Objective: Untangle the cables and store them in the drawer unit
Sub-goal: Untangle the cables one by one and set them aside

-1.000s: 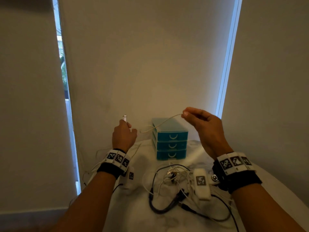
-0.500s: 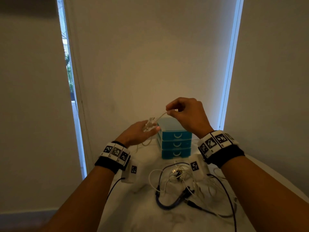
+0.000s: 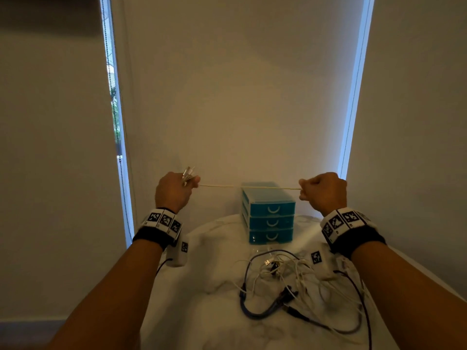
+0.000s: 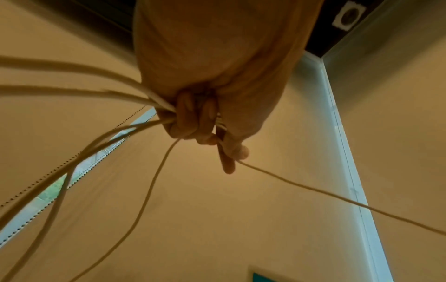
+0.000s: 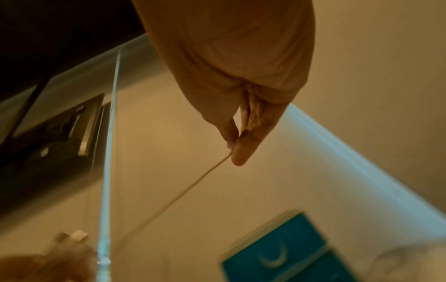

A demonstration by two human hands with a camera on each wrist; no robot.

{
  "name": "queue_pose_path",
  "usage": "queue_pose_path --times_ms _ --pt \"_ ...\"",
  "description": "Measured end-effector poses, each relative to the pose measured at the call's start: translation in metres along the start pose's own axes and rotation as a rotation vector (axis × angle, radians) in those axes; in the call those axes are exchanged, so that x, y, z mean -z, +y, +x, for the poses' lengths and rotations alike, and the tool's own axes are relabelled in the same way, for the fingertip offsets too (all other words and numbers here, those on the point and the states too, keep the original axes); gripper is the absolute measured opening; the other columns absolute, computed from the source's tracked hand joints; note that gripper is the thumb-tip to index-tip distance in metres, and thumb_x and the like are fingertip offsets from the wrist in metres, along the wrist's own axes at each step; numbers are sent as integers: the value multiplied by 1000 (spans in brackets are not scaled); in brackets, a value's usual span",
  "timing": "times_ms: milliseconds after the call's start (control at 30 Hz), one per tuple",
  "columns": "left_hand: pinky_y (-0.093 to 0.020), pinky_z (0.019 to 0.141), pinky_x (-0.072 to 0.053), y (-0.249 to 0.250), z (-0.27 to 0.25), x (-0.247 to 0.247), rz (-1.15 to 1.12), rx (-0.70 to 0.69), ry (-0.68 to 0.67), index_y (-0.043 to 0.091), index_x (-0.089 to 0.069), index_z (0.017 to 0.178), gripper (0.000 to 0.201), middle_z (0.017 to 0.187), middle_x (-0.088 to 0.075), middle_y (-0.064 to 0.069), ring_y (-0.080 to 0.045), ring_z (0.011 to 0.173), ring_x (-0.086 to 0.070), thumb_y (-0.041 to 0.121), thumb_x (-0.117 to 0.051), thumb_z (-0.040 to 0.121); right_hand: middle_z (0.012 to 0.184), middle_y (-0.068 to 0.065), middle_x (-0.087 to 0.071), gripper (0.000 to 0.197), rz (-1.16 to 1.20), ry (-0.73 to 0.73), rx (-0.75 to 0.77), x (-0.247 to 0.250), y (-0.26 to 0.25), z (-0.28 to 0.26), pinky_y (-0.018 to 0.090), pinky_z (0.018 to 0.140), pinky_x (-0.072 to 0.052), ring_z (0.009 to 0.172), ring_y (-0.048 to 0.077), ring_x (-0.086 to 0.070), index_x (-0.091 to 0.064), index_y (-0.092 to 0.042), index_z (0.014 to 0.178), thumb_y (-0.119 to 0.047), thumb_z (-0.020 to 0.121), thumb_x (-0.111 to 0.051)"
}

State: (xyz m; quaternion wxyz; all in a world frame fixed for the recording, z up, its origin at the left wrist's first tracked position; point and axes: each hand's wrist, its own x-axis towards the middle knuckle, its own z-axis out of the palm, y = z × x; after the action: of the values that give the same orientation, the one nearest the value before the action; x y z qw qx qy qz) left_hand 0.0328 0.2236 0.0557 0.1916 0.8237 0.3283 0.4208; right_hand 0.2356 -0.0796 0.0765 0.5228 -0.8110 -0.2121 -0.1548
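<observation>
— Left hand (image 3: 174, 190) first: what is it doing?

— Its fingers (image 4: 190, 118) are curled tight round a bunch of loops of the thin cream-white cable (image 3: 249, 186). Some loops hang out of the fist in the left wrist view. A small silvery plug end (image 3: 188, 171) sticks up above the fist.

— And the right hand (image 3: 324, 192)?

— It pinches the same cable between thumb and finger. The other fingers are curled in. In the right wrist view the cable (image 5: 193, 183) comes straight out from the fingertips (image 5: 241, 152).

— How does the cable lie between them?

— It is pulled straight and level from one hand to the other. Both hands are up in the air, well apart, with the cable crossing in front of the top of the small blue plastic drawer unit (image 3: 269, 213).

— Where is that unit?

— It stands at the back of the white cloth-covered table (image 3: 202, 311), near the pale window blind (image 3: 240, 84). It has three drawers with white curved handles, and all three look closed.

— Anything else on the table?

— Yes, a tangled pile of black and white cables (image 3: 290, 281) lies in front of the unit, nearer the person. A metal plug shows in the pile, but I cannot tell how many cables there are.
</observation>
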Motion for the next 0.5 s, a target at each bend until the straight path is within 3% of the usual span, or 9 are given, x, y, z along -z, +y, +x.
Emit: queue_pose_path --times_ms 67,133,200,267,367,433,500 --pt "-42 83 -50 -6 1 -8 66 43 3 16 -82 109 29 117 -64 -20 -43 105 -67 40 -69 100 74 3 -80 18 195 -18 -4 -6 -12 -9 27 87 -60 72 12 -79 -81 -10 93 -27 96 -80" --pt "-44 86 -52 -4 -1 -12 97 82 -23 10 -80 113 36 123 -62 -24 -45 104 -67 40 -61 103 76 4 -81 15 371 -86 -21 -17 -29 -24 22 78 -61 70 10 -80 -80 -10 92 -24 93 -84" --pt "-39 80 -50 9 -5 -6 31 89 34 8 -81 103 47 110 -72 -22 -42 99 -69 47 -55 103 79 6 -82 13 420 -174 -51 -34 -38 -37 21 71 -64 71 10 -80 -82 -7 91 -20 91 -86" --pt "-35 76 -45 29 -14 3 -128 24 75 16 -83 95 55 94 -75 -11 -33 91 -68 57 -48 105 85 10 -82 8 369 -326 -81 -52 -39 -47 20 66 -63 71 10 -79 -82 -2 92 -10 91 -84" --pt "-32 65 -40 63 -37 4 -653 -6 -151 19 -78 91 61 75 -59 11 -12 70 -51 69 -45 103 100 25 -79 9 417 -592 -133 -69 -38 -64 24 75 -66 82 23 -81 -76 11 102 4 95 -75" --pt "-28 60 -33 80 -50 -9 -813 12 -325 17 -71 94 62 73 -47 10 -8 64 -39 69 -40 105 100 28 -79 11 508 -600 -120 -67 -38 -68 31 83 -67 93 34 -81 -73 11 105 4 96 -74" --pt "-29 70 -37 86 -63 -28 -781 -4 -414 24 -65 97 59 84 -52 5 -9 72 -43 70 -29 106 93 22 -81 18 551 -521 -98 -58 -35 -66 29 81 -67 94 32 -81 -74 8 106 -6 96 -79"
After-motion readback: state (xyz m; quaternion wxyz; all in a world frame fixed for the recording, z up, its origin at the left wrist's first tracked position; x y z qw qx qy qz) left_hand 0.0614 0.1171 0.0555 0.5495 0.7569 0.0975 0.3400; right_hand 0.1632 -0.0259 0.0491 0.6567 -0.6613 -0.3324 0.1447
